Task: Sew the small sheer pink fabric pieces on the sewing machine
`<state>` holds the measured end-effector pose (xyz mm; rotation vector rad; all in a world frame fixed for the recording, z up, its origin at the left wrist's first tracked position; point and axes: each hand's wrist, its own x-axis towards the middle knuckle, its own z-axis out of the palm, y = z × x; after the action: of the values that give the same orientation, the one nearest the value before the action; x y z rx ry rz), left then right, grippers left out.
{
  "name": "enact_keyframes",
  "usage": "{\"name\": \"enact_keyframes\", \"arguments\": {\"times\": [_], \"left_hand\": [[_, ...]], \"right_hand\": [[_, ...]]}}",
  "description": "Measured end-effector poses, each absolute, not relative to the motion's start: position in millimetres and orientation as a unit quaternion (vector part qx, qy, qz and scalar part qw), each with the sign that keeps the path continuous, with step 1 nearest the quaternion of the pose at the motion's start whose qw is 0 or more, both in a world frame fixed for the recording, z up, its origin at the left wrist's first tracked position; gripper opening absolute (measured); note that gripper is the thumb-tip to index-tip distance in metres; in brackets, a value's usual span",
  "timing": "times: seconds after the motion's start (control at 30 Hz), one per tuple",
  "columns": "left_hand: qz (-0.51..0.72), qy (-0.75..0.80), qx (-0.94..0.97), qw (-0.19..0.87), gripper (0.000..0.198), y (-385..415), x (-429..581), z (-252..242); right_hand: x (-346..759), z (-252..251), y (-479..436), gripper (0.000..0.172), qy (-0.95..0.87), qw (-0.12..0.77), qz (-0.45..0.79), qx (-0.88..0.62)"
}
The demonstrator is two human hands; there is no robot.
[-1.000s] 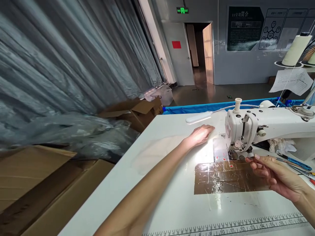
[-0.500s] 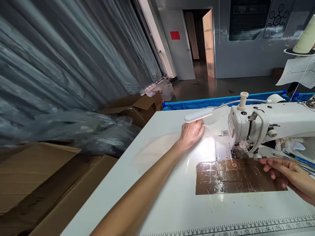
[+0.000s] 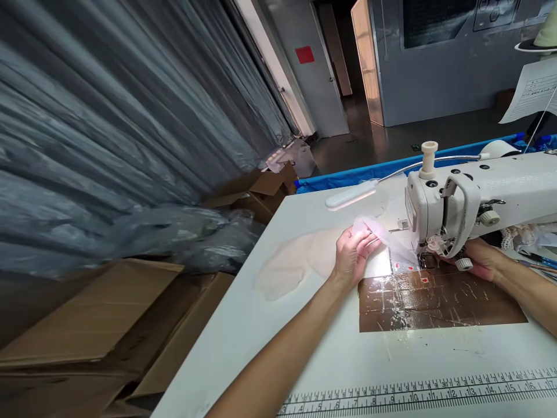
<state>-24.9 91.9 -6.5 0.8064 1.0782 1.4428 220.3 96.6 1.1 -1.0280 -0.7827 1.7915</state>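
A piece of sheer pale pink fabric (image 3: 378, 230) is gripped between the thumb and fingers of my left hand (image 3: 351, 251), left of the sewing machine (image 3: 461, 197). From there the fabric stretches to the needle area of the machine. My right hand (image 3: 481, 259) reaches in from the right, close to the presser foot (image 3: 429, 261). The machine's head and a white knob hide its fingertips, so what they hold does not show. Below both hands lies a shiny brown taped sheet (image 3: 439, 305) on the white table (image 3: 331, 348).
A white lamp (image 3: 352, 194) on a bendable neck hangs above my left hand. A printed ruler (image 3: 413, 397) runs along the front edge. Cardboard boxes (image 3: 87, 313) stand left of the table. Lace scraps and pens (image 3: 537, 264) lie at the right.
My left hand has come nearer and right from under the lamp, drawing up the fabric. My right hand has moved from the brown sheet's right side to beside the presser foot. The view has shifted.
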Motion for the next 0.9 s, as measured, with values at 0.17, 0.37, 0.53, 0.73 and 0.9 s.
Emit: {"name": "enact_keyframes", "arguments": {"times": [0.17, 0.37, 0.53, 0.73, 0.9], "left_hand": [[0.65, 0.46, 0.333, 0.505, 0.048, 96.8, -20.2, -20.0], [0.669, 0.475, 0.332, 0.465, 0.056, 100.2, -21.1, -31.6], [0.663, 0.486, 0.339, 0.458, 0.06, 99.8, -21.4, -33.7], [0.65, 0.496, 0.352, 0.456, 0.054, 98.9, -21.7, -33.7], [0.645, 0.501, 0.362, 0.449, 0.048, 99.5, -21.6, -35.0]], "right_hand": [[223.3, -11.4, 94.0, 0.019, -0.321, 0.459, 0.708, -0.431], [228.9, -18.0, 91.2, 0.02, -0.337, 0.45, 0.71, -0.424], [227.6, -18.0, 91.9, 0.018, -0.339, 0.457, 0.71, -0.416], [227.2, -16.7, 90.8, 0.018, -0.333, 0.467, 0.708, -0.412], [226.6, -16.4, 90.9, 0.015, -0.331, 0.467, 0.709, -0.413]]}}
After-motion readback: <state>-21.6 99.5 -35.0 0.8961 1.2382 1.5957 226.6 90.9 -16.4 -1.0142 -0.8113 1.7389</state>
